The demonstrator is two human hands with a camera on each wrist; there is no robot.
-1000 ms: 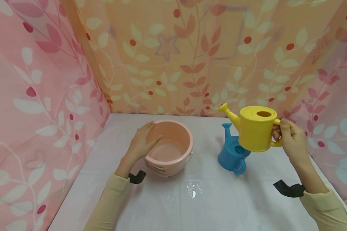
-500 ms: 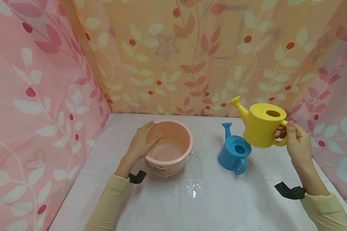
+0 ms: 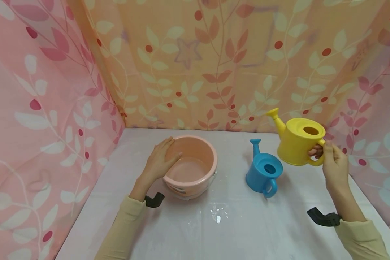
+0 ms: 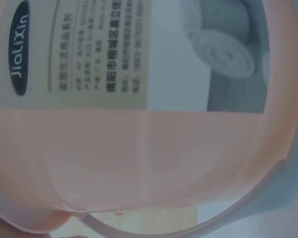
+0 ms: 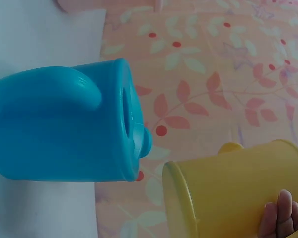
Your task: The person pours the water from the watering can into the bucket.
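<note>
In the head view my right hand (image 3: 334,164) grips the handle of a yellow watering can (image 3: 300,142). The can is off the table, spout up and to the left, and its fill hole shows on top. Below and left of it stands a blue watering can (image 3: 263,175) on the table, its handle toward me. My left hand (image 3: 159,159) rests on the left rim of a pink bucket (image 3: 190,166), fingers straight and thumb over the inside. The left wrist view is filled by the bucket's side with its label (image 4: 124,54).
A white-covered table (image 3: 234,231) carries everything. Wet drops (image 3: 218,215) glisten on it in front of the bucket. Patterned cloth (image 3: 188,65) hangs behind and along both sides. The bucket's pale bail (image 4: 228,213) hangs down its side.
My right hand has moved the yellow watering can rightward, away from above the blue one, and its spout points further up. My left hand, the bucket and the blue can have stayed put.
</note>
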